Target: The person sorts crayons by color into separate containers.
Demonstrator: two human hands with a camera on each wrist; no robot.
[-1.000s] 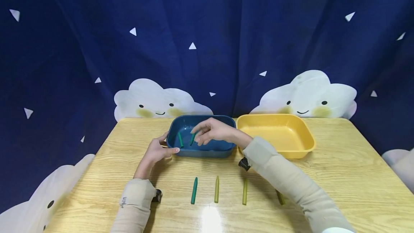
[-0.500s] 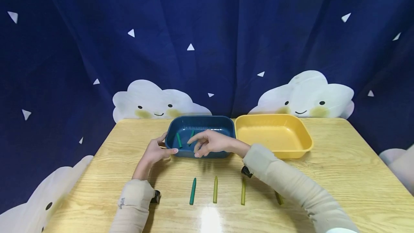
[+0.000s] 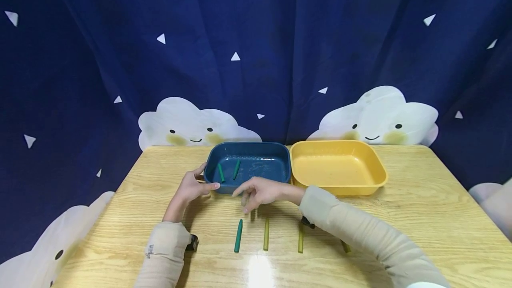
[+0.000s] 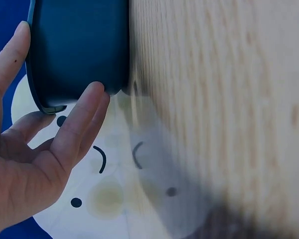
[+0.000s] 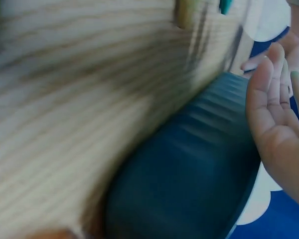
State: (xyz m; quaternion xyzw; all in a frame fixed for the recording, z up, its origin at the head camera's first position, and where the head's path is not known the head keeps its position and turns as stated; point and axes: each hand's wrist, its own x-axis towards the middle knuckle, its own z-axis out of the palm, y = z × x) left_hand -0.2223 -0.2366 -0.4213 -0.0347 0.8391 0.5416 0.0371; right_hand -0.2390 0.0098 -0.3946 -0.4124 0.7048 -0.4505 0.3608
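Observation:
My left hand [image 3: 191, 188] rests at the left end of a dark blue plastic bin [image 3: 264, 166], thumb along its front rim. In the left wrist view its nearly straight fingers [image 4: 72, 127] touch the bin's end wall. Two green crayons [image 3: 221, 173] lie inside the bin, toward its left. My right hand [image 3: 260, 191], fingers loosely bent and holding nothing, hovers just before the bin's front wall. A third green crayon [image 3: 238, 236] lies on the table below it, with a yellow crayon [image 3: 266, 234] to the right.
A yellow bin [image 3: 334, 170] stands against the blue one's right side. Another yellow crayon [image 3: 301, 241] lies on the wooden table [image 3: 132, 230], and one more [image 3: 346, 247] is partly hidden under my right sleeve. A blue curtain [image 3: 260, 34] hangs behind.
The right hand has let go of a green crayon, now lying in the blue bin, and moved down toward me past the front rim. The left hand stays at the bin.

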